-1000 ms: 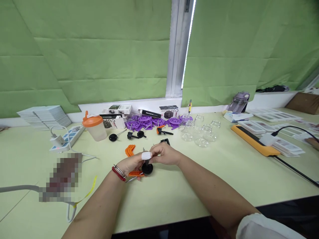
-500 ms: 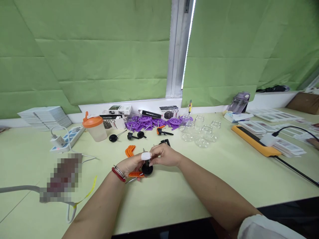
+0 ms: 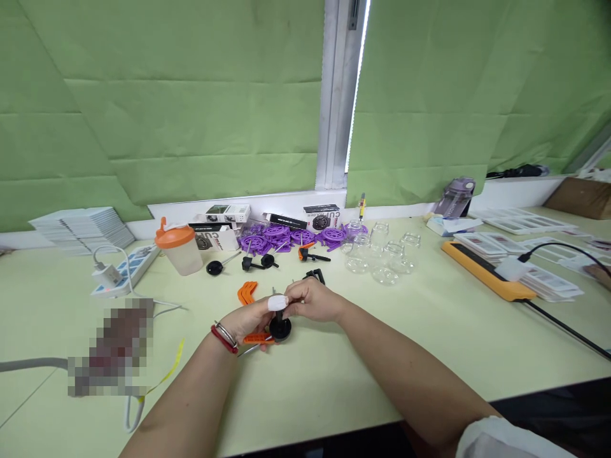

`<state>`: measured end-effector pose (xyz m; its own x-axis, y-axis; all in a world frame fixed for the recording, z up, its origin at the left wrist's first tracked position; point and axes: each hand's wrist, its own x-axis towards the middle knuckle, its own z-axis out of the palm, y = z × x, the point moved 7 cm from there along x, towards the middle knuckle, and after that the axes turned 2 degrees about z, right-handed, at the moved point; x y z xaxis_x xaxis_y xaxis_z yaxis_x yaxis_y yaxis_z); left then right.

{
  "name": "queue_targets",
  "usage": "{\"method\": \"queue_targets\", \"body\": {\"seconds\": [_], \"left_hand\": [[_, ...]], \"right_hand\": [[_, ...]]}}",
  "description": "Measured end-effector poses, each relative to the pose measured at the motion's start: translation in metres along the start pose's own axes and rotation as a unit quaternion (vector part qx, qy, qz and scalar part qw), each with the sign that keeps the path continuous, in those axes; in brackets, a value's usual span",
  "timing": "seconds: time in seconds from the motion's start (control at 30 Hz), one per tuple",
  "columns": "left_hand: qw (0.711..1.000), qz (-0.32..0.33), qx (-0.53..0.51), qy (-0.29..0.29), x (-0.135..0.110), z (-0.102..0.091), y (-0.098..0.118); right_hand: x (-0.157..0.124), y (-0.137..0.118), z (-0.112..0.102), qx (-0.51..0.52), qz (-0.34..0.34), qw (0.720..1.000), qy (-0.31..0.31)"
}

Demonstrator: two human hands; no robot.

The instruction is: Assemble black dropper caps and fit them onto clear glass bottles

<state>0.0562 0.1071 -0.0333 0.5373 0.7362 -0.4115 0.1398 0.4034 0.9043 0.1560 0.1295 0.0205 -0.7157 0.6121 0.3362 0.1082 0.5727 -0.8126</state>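
A pale table (image 3: pixel 358 381) bore everything. A purple heap (image 3: pixel 277 238), too tangled to count, lay near its back edge. There were two power strips, an orange strip (image 3: pixel 482 270) and a white strip (image 3: pixel 131 273), and one lidded cup (image 3: pixel 185 257). The left hand (image 3: pixel 245 320) gripped a black-and-orange holder (image 3: pixel 280 329) near the table's front; the right hand (image 3: pixel 312 300) pinched at its top, and whether those fingers held a small part was hidden. The step looked like fine fitting or turning there, and seemed to call for a steady left grip and light right fingertips. At least five glasses (image 3: pixel 380 235) stood overlapping right of the heap. Four black parts (image 3: pixel 214 268) lay before it, with a fifth beyond the right hand. About three orange arms (image 3: pixel 247 292) lay stacked beyond the left. One white wrap (image 3: pixel 277 303) covered the left thumb.
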Motion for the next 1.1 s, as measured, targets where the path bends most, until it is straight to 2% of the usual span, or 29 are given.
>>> {"method": "queue_targets", "body": {"seconds": [0.33,0.5,0.67,0.77,0.83,0.9,1.0,1.1], "left_hand": [[1.000,-0.008,0.009,-0.007,-0.001,0.001,0.000],[1.000,-0.008,0.021,-0.011,-0.001,0.001,0.000],[0.999,-0.007,0.031,-0.014,-0.002,0.002,0.001],[1.000,-0.003,0.026,-0.015,-0.002,0.003,0.002],[1.000,0.005,0.014,-0.015,-0.003,0.003,0.003],[1.000,0.004,0.007,-0.011,-0.003,0.003,0.003],[1.000,-0.001,0.012,-0.009,-0.003,0.002,0.002],[1.000,0.000,0.015,-0.012,-0.003,0.002,0.002]], "right_hand": [[0.001,0.003,0.000,0.015,0.013,1.000,0.009],[-0.003,-0.001,0.001,0.019,-0.005,1.000,-0.008],[-0.008,0.004,-0.004,0.023,0.042,0.999,0.006],[-0.007,0.003,0.000,0.030,0.040,0.999,-0.016],[-0.006,0.006,0.001,0.034,0.045,0.998,-0.009],[-0.006,0.011,0.001,0.067,0.063,0.996,0.005],[-0.006,0.015,0.005,0.122,0.075,0.990,-0.010],[-0.006,0.014,0.007,0.115,0.073,0.990,-0.020]]}}
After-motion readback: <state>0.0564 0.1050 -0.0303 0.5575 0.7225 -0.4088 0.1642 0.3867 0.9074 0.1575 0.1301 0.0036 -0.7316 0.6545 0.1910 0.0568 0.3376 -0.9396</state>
